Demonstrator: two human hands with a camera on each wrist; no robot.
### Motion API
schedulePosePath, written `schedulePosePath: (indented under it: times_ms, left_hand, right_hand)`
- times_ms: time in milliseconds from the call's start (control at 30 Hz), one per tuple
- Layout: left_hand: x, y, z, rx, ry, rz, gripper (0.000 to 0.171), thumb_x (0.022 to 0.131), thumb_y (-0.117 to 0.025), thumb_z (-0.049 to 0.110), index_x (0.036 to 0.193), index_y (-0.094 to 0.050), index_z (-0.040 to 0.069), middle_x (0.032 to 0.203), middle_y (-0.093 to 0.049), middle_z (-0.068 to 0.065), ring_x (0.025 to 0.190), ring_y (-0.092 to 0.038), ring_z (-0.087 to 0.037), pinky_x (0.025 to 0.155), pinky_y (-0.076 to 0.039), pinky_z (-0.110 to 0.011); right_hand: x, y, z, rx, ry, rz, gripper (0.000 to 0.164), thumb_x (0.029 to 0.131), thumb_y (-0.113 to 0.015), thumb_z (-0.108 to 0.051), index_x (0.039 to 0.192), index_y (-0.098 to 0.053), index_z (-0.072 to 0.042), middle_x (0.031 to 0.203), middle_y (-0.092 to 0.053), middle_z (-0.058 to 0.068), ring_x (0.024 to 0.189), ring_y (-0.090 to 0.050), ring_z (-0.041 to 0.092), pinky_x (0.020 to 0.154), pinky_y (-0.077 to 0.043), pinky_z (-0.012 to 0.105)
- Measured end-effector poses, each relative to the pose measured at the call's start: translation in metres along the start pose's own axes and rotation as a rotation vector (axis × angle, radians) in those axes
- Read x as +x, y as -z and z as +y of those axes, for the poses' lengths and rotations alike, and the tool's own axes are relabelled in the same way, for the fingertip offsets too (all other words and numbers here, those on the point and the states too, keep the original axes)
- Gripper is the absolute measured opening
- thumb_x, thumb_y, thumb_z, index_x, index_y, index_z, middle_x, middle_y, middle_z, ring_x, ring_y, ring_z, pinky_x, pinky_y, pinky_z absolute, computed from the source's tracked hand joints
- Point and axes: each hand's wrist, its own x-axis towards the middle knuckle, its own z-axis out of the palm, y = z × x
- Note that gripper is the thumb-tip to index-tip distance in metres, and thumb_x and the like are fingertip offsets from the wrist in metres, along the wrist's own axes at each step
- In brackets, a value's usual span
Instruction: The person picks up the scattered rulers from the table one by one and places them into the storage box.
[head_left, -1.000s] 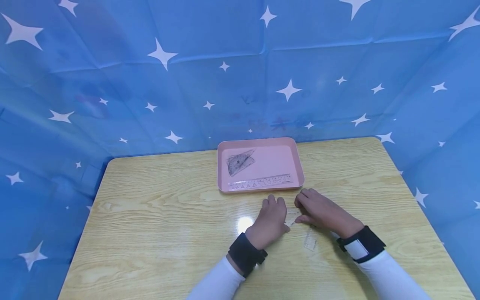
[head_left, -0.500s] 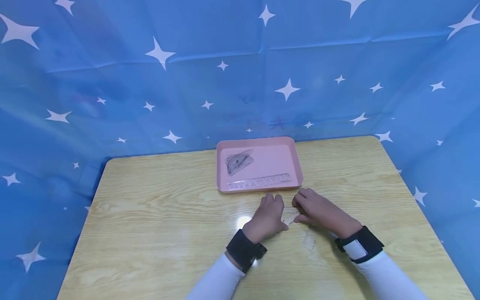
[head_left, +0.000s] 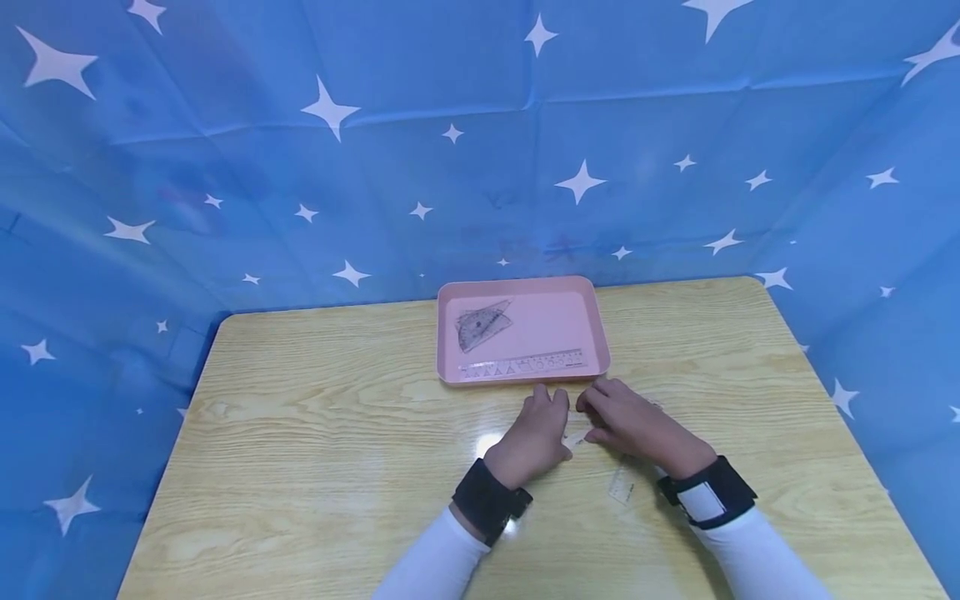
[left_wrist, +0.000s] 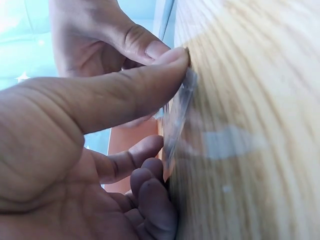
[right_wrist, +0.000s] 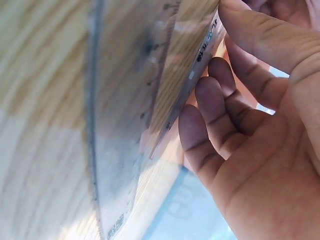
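My left hand [head_left: 528, 442] and right hand [head_left: 637, 427] pinch the set square [right_wrist: 122, 110], nearer the tabletop's [head_left: 322, 442] right edge than its left; uneven finger pressure could make its thin edge slip.

wood-grain table [head_left: 315, 433], rounded far corners — bearing: one pink rectangular tray [head_left: 557, 321], by the far edge; one clear plastic set square [head_left: 621, 485], partly hidden, nearer the front — flat or tilted, unclear.
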Motion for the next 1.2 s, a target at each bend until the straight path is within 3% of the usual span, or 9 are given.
schedulePosePath:
  times_ms: [200,400,633,967,1200]
  left_hand:
    - [0.004,-0.002,-0.008,-0.023,-0.037,0.027,0.058,0.072,-0.095,0.018,0.114,-0.056,0.009,0.109,-0.052,-0.008,0.097,-0.053,-0.021,0.084,-0.050,-0.030]
    - [0.006,-0.002,-0.012,-0.070,-0.067,0.025,0.060,0.069,-0.096,0.017,0.115,-0.058,0.007,0.107,-0.052,-0.006,0.096,-0.051,-0.018,0.087,-0.049,-0.027]
    - [0.006,-0.001,-0.013,-0.083,-0.055,0.016,0.062,0.069,-0.096,0.019,0.115,-0.056,0.008,0.108,-0.050,-0.005,0.093,-0.050,-0.017,0.084,-0.048,-0.027]
    - [0.008,-0.002,-0.015,-0.091,-0.039,0.000,0.062,0.070,-0.096,0.019,0.117,-0.056,0.010,0.108,-0.049,-0.003,0.093,-0.049,-0.015,0.083,-0.047,-0.024]
    - [0.008,0.000,-0.014,-0.093,-0.034,-0.004,0.061,0.070,-0.096,0.018,0.115,-0.056,0.010,0.107,-0.047,-0.003,0.093,-0.048,-0.015,0.083,-0.047,-0.024]
  right_hand:
    - [0.002,0.002,-0.004,-0.023,0.002,-0.017,0.037,0.082,-0.087,-0.015,0.108,-0.063,-0.007,0.096,-0.053,-0.002,0.085,-0.047,0.013,0.074,-0.047,0.031]
    - [0.002,0.002,-0.003,-0.012,0.015,-0.030,0.037,0.080,-0.089,-0.013,0.106,-0.062,-0.009,0.094,-0.050,-0.005,0.084,-0.044,0.010,0.072,-0.045,0.027]
    - [0.004,0.001,-0.003,0.007,-0.003,-0.056,0.043,0.081,-0.088,-0.015,0.115,-0.063,-0.007,0.096,-0.050,-0.004,0.086,-0.043,0.011,0.074,-0.043,0.028]
    - [0.008,0.006,-0.005,0.105,-0.046,-0.118,0.039,0.083,-0.086,-0.010,0.113,-0.061,-0.007,0.097,-0.049,-0.003,0.089,-0.043,0.013,0.075,-0.043,0.029]
    - [0.009,0.007,-0.005,0.113,-0.077,-0.139,0.039,0.083,-0.086,-0.011,0.112,-0.060,-0.007,0.098,-0.049,-0.003,0.091,-0.043,0.015,0.077,-0.042,0.030]
